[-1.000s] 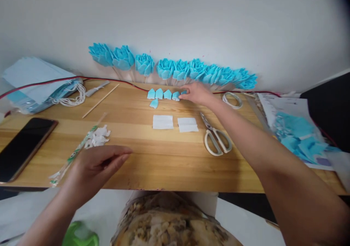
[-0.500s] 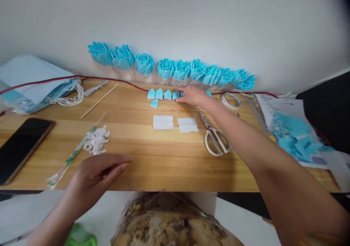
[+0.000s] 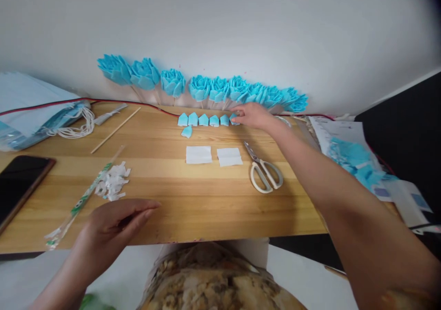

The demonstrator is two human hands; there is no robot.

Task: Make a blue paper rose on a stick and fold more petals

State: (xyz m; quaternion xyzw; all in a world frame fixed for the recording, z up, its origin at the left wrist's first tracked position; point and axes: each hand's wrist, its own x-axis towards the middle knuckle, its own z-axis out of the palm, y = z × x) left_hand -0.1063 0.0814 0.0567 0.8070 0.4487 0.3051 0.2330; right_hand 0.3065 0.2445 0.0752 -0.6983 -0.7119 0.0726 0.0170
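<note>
A row of small blue paper petals [image 3: 203, 120] lies near the back of the wooden table, with one more petal [image 3: 186, 132] just in front of its left end. My right hand [image 3: 253, 116] reaches across to that row, its thumb and fingers closed around the rightmost petal [image 3: 234, 118]. Low over the front left of the table, my left hand [image 3: 120, 218] rests with fingers curled and tips drawn together; nothing shows in it. Two white paper rectangles [image 3: 199, 154] lie in the middle. To their right are white-handled scissors [image 3: 265, 172].
Blue paper flowers [image 3: 173, 82] on sticks lean along the wall. At left are a phone [image 3: 24, 186], white paper scraps [image 3: 113, 181], a clear wrapper [image 3: 82, 200], a wooden stick [image 3: 116, 130] and white cord [image 3: 77, 125]. More blue pieces [image 3: 354, 158] lie at right.
My right hand has moved right along the petal row, from about the fourth petal to the last one. The view has shifted slightly; my left hand keeps its pose.
</note>
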